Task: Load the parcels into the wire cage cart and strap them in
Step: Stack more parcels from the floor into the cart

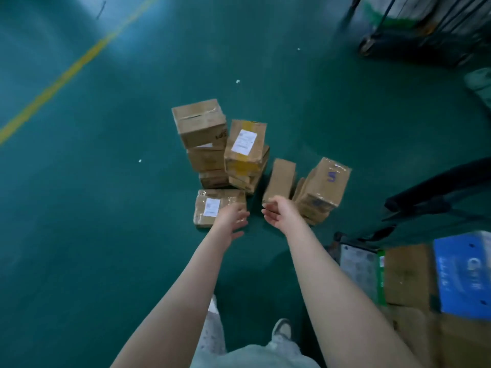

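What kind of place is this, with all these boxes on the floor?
Most likely a warehouse or parcel depot: a green painted floor with a yellow lane line, stacks of taped cardboard parcels bearing shipping labels, and a blurred wheeled cart at upper right.

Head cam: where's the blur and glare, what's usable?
Head view: motion blur smears the cart top right and the blue box at the right edge; mid-frame the parcels are fairly sharp; soft glare on the floor upper left.
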`<state>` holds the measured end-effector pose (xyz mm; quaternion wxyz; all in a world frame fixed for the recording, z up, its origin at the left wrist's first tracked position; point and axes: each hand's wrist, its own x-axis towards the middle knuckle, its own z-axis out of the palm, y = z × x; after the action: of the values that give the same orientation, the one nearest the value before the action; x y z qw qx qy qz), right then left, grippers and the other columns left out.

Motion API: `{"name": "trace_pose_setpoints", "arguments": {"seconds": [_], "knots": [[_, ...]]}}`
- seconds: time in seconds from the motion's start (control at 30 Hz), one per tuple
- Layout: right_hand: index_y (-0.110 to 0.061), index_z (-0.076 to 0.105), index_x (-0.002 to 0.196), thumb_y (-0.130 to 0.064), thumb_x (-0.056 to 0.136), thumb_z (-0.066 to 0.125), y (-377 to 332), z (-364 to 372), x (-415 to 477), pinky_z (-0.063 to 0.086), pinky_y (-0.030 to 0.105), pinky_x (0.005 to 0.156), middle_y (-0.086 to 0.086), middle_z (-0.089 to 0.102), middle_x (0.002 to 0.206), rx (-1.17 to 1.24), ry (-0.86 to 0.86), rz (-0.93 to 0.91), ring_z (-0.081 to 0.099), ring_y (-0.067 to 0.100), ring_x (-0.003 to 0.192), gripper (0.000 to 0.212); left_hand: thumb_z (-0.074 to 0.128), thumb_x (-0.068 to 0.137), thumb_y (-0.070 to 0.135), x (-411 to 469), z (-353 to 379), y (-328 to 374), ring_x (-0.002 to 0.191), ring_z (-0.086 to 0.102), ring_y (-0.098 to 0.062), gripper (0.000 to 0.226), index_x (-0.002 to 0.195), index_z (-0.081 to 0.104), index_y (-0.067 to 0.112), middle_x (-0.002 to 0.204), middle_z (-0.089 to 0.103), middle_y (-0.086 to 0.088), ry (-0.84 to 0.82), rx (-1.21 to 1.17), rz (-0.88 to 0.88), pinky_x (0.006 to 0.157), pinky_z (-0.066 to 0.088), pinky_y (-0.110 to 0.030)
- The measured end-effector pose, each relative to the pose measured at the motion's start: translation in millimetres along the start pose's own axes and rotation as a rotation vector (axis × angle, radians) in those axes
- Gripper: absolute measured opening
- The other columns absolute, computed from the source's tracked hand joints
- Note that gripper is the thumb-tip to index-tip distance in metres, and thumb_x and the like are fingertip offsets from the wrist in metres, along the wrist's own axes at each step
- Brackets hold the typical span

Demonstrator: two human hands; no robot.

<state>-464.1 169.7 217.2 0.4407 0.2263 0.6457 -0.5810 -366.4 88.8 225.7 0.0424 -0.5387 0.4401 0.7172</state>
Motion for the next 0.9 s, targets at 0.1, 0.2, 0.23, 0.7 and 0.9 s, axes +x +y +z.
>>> {"name": "trace_pose_setpoints", "arguments": {"seconds": [0.1, 0.2, 0.23, 0.7, 0.9], "knots": [[-0.008, 0.053, 0.08, -0.009, 0.094, 0.045, 6, 38, 30, 0.046, 0.026, 0.059, 0.006, 0.058, 0.071, 0.007, 0.022, 0.025, 0.053, 0.017, 0.06, 0.017, 0.041, 0.098, 0.023, 34, -32, 23, 0.1, 0.054, -0.021, 0.015, 0.109, 0.05, 0.017, 0.11, 0.058, -0.003, 0.018, 0.084, -0.002, 0.091, 0.041, -0.037], [-0.009, 0.054, 0.079, -0.007, 0.093, 0.046, 8, 69, 65, 0.047, 0.026, 0.059, 0.005, 0.058, 0.073, -0.016, 0.047, 0.03, 0.054, 0.016, 0.061, 0.016, 0.04, 0.098, 0.021, 83, -64, 37, 0.102, 0.051, -0.022, 0.019, 0.114, 0.048, 0.015, 0.112, 0.052, -0.004, 0.084, 0.121, 0.002, 0.09, 0.038, -0.037], [-0.01, 0.053, 0.079, -0.007, 0.093, 0.046, 14, 80, 84, 0.047, 0.026, 0.058, 0.005, 0.058, 0.073, -0.023, 0.061, 0.048, 0.054, 0.016, 0.06, 0.017, 0.04, 0.097, 0.02, 104, -75, 36, 0.101, 0.05, -0.023, 0.024, 0.119, 0.049, 0.014, 0.113, 0.05, -0.005, 0.105, 0.133, -0.023, 0.088, 0.037, -0.036], [-0.011, 0.057, 0.09, -0.008, 0.095, 0.048, 135, 107, 362, 0.05, 0.024, 0.062, 0.003, 0.062, 0.08, -0.19, 0.169, 0.127, 0.058, 0.013, 0.063, 0.011, 0.043, 0.095, 0.021, 402, -150, -80, 0.096, 0.051, -0.02, 0.039, 0.133, 0.044, 0.013, 0.101, 0.051, 0.0, 0.255, 0.223, -0.191, 0.076, 0.04, -0.034], [-0.009, 0.057, 0.108, -0.01, 0.095, 0.047, 197, 105, 469, 0.05, 0.023, 0.06, 0.0, 0.056, 0.076, -0.326, 0.237, 0.113, 0.053, 0.01, 0.06, 0.017, 0.045, 0.094, 0.021, 510, -175, -139, 0.095, 0.05, -0.021, 0.038, 0.131, 0.044, 0.015, 0.086, 0.045, 0.006, 0.32, 0.273, -0.213, 0.08, 0.044, -0.034]]}}
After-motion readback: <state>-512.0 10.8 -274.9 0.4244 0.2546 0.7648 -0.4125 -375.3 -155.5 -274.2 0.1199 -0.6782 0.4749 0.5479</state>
